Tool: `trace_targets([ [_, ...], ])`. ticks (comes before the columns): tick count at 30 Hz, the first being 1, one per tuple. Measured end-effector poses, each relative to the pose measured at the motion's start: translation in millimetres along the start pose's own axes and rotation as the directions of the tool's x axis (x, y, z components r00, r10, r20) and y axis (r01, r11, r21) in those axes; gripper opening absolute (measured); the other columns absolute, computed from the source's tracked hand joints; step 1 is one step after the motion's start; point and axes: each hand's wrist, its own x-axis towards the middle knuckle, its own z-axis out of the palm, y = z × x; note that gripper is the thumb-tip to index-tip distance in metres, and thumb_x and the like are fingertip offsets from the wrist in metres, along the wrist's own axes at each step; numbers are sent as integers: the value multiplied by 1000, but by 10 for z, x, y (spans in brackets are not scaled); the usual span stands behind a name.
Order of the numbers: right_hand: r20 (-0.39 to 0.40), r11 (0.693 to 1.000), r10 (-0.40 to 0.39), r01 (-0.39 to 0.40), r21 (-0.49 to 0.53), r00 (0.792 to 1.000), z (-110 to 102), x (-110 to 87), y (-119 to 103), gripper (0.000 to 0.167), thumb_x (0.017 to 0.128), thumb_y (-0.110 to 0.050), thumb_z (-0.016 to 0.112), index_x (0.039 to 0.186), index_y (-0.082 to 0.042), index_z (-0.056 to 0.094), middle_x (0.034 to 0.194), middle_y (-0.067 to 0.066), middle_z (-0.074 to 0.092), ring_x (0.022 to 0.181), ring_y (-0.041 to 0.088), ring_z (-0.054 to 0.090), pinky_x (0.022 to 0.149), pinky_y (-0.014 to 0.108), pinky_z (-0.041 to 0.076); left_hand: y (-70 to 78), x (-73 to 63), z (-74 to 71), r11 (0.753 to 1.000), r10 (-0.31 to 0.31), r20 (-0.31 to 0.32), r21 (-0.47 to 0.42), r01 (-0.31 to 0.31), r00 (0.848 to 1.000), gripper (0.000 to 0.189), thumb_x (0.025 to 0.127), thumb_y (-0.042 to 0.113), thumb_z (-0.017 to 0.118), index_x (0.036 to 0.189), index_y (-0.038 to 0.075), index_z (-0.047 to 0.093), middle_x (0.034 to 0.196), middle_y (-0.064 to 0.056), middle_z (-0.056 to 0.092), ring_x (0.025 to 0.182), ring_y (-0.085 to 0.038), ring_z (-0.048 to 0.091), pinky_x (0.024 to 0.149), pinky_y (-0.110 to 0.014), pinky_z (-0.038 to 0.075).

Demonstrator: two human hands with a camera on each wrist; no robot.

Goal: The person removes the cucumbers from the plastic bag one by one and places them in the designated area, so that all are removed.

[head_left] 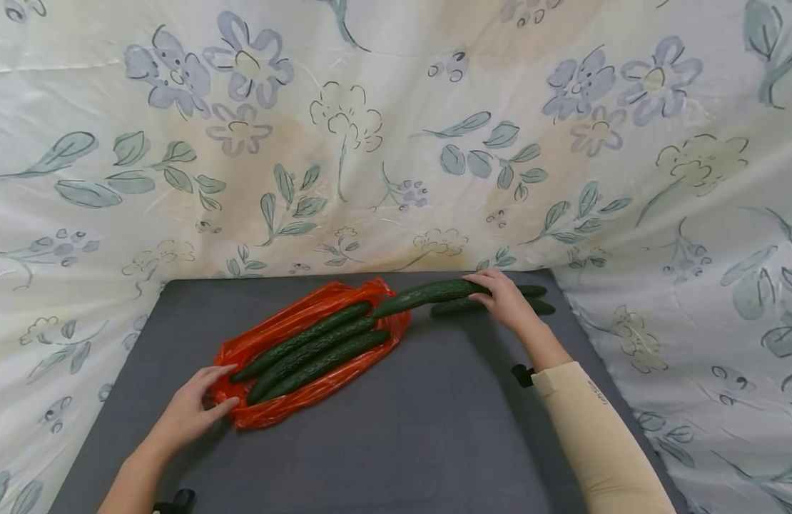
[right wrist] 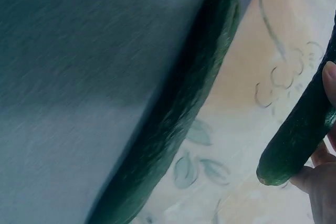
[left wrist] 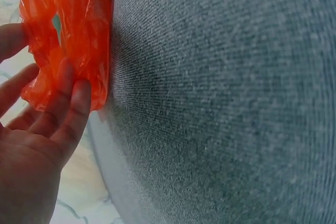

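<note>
My right hand (head_left: 501, 300) grips a long dark-green cucumber (head_left: 428, 294), its fingers and thumb around the end farther right. The cucumber's other end reaches over the right end of a red plastic bag (head_left: 277, 335). In the right wrist view the held cucumber (right wrist: 299, 135) hangs above the level of the table. Three more cucumbers (head_left: 319, 350) lie side by side on the bag. Loosely bent fingers of my left hand (head_left: 193, 403) touch the bag's near-left end; in the left wrist view they lie against the thin red plastic (left wrist: 79, 40).
Two cucumbers (head_left: 542, 305) lie on the dark grey table (head_left: 396, 442) at the back right, partly behind my right hand. Floral cloth (head_left: 396, 164) hangs along the table's back and sides.
</note>
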Motion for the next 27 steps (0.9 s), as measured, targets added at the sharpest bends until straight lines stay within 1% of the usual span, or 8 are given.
trace_targets([
  [2,7,1000,11,-11,3,1000,-21,-33,46,48,93,-7,70,140,-8,60,128,17,60,115,37,58,89,50,51,-6,-3,-8,1000,0,1,-4,0,1000,58,92,31,75,140,4,57,135,-20,55,110,-37,62,78,-37,56],
  [7,19,999,39,-39,9,999,-72,-135,191,48,93,-4,69,140,-8,59,127,16,60,114,36,58,88,50,52,-34,-7,-9,1000,8,-10,1,-8,1000,57,92,30,76,139,4,57,133,-20,56,108,-35,63,78,-35,56],
  [14,12,996,87,-87,-3,996,-129,-299,443,49,93,-3,69,140,-5,59,132,20,57,118,41,55,89,54,51,-31,-1,-16,1000,7,-6,-3,-7,1000,57,92,30,76,139,3,57,133,-20,56,109,-37,62,78,-35,56],
  [17,11,995,97,-97,-15,995,-144,-368,565,48,93,-3,70,140,-6,59,131,20,58,116,41,56,89,54,50,-20,2,-17,1000,3,0,1,-3,1000,57,92,30,75,139,3,57,133,-21,56,110,-37,62,78,-36,56],
  [22,37,992,125,-124,-38,991,-177,-471,735,48,93,-3,69,140,-4,59,130,21,59,111,40,58,84,53,50,-19,4,-5,1000,-6,14,1,6,1000,58,92,31,75,140,4,57,134,-21,55,109,-36,62,79,-36,56],
  [27,71,987,155,-151,-56,985,-141,-514,874,47,94,-5,69,140,-2,58,130,24,58,113,43,58,84,53,50,-18,-6,-24,1000,-8,24,-5,8,1000,59,93,32,75,141,5,56,136,-20,54,111,-37,62,80,-36,57],
])
